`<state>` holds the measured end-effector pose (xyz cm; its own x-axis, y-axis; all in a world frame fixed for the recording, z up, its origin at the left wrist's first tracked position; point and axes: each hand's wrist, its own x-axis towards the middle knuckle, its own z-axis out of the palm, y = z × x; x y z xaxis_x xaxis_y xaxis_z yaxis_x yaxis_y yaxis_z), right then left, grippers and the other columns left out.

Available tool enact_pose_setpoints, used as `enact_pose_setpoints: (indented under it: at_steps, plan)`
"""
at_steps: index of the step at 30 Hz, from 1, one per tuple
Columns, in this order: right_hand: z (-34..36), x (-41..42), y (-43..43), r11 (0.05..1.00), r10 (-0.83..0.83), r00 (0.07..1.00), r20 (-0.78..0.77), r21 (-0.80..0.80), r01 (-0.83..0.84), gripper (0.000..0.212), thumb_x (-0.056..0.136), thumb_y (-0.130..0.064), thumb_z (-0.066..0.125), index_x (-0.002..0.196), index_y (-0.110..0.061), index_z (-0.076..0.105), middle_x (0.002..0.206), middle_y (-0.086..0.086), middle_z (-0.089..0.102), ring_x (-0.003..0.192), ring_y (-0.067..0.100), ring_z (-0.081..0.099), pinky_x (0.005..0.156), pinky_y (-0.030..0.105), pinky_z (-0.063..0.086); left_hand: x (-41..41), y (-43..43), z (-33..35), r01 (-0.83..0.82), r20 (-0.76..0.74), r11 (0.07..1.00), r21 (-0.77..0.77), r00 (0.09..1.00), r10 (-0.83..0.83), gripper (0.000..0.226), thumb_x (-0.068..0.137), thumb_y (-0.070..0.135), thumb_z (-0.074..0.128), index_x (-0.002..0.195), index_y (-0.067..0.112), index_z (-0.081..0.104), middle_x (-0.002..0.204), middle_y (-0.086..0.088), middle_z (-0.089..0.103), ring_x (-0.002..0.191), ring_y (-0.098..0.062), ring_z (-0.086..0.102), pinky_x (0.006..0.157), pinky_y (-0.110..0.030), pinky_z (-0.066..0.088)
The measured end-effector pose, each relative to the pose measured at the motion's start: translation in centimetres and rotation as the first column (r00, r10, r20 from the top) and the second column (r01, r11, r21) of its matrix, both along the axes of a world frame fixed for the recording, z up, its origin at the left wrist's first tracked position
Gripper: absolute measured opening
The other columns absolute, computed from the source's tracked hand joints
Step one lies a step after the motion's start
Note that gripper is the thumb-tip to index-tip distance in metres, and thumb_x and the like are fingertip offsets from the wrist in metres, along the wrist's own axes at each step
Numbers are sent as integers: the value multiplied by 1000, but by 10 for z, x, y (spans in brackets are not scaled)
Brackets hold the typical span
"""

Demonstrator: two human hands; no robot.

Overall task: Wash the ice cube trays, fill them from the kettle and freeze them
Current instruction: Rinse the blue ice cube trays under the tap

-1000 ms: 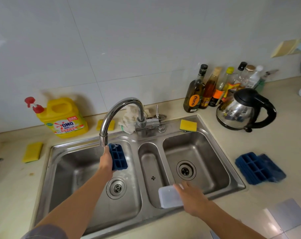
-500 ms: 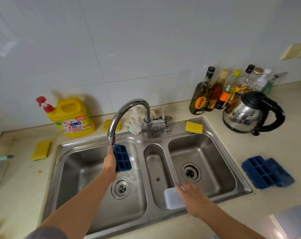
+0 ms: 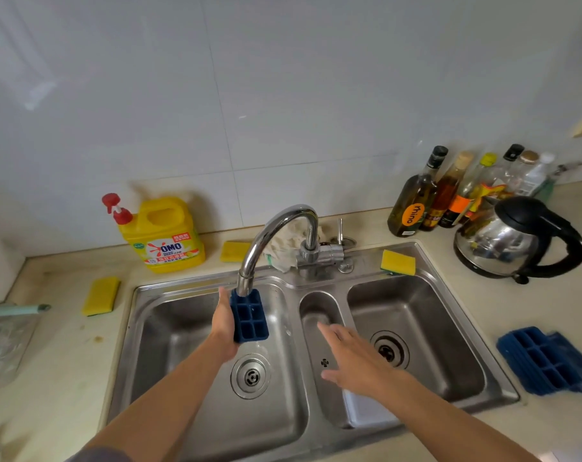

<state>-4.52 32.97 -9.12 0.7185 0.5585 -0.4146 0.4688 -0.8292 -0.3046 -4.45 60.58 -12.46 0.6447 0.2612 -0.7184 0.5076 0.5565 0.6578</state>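
Ice tray (image 3: 249,320), edge behind left hand (image 3: 223,325)

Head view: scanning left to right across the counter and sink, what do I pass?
Yellow sponge → detergent jug → blue ice cube tray, held → sink-rim sponge → dark oil bottle → kettle.

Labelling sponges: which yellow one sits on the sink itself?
The sponge on the steel sink rim behind the right basin; the other two lie on the beige counter, further left.

One head-worn wide-angle camera looks forward and down, close over the sink (image 3: 366,263)
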Motion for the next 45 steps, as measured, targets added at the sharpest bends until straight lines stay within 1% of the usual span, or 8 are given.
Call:
enact_pose_setpoints:
  at_steps: [7, 11, 14, 20, 25, 33, 37, 45]
  plan:
    - [11, 22, 92, 922, -238, 935, -262, 241, 302, 71, 95, -51, 61, 154, -20, 38, 148, 2, 53, 131, 17, 53, 109, 39, 44, 3, 11, 0, 146, 153, 978, -149, 980, -123, 85, 87, 82, 41, 123, 9, 66, 112, -22, 73, 95, -35, 72, 79, -44, 57]
    - [6, 22, 119, 778, -333, 742, -582, 276, 565, 40, 96, -43, 60, 131, -24, 58, 105, 0, 71, 79, 11, 70, 82, 38, 60, 5, 5, -5, 168, 192, 949, -265, 974, -119, 63, 95, 62, 51, 121, 5, 64, 104, -17, 69, 88, -28, 69, 73, -38, 58]
    - [-2, 23, 128, 640, -375, 582, -722, 252, 726, 25, 100, -23, 59, 124, -16, 60, 97, 13, 75, 69, 18, 72, 76, 39, 62, 5, 0, -10, 150, 184, 932, -331, 979, -92, 53, 93, 47, 57, 123, 4, 60, 105, -19, 67, 87, -30, 69, 68, -37, 59]
    - [5, 46, 116, 640, -483, 685, -546, 314, 702, 13, 97, -14, 60, 108, -9, 66, 92, 15, 75, 68, 17, 70, 66, 31, 62, 8, -2, -19, 52, 58, 982, -180, 997, -42, 40, 97, 29, 48, 121, 2, 64, 117, -24, 69, 107, -38, 67, 87, -46, 58]
    - [13, 60, 105, 799, -393, 843, -368, 316, 511, 11, 94, -31, 61, 97, -23, 68, 82, 2, 74, 74, 18, 73, 79, 45, 61, 11, -3, -7, 86, 23, 991, -101, 996, -84, 29, 99, 10, 39, 119, 6, 59, 111, -19, 65, 101, -34, 65, 77, -41, 57]
    - [13, 63, 116, 915, -227, 947, -227, 284, 288, 25, 96, -29, 56, 84, -11, 68, 77, 4, 70, 63, 15, 59, 60, 37, 49, 3, -1, -8, 62, -94, 996, -58, 993, -67, 27, 103, 8, 39, 116, 7, 63, 102, -19, 76, 99, -34, 72, 74, -40, 61]
    - [8, 61, 119, 858, -289, 894, -341, 322, 400, 21, 100, -24, 55, 98, -9, 69, 87, 7, 72, 72, 21, 69, 69, 38, 58, 1, 7, -9, 65, -88, 997, 40, 994, -62, 26, 99, 4, 44, 108, 8, 68, 89, -15, 78, 87, -30, 74, 69, -37, 61]
    - [-6, 49, 137, 665, -405, 546, -734, 174, 726, 14, 102, -6, 52, 111, -10, 62, 93, 19, 76, 71, 27, 75, 64, 34, 62, 2, 22, 7, 170, -50, 869, 464, 985, -166, 20, 97, 2, 47, 105, 4, 64, 100, -24, 71, 83, -31, 69, 68, -35, 57]
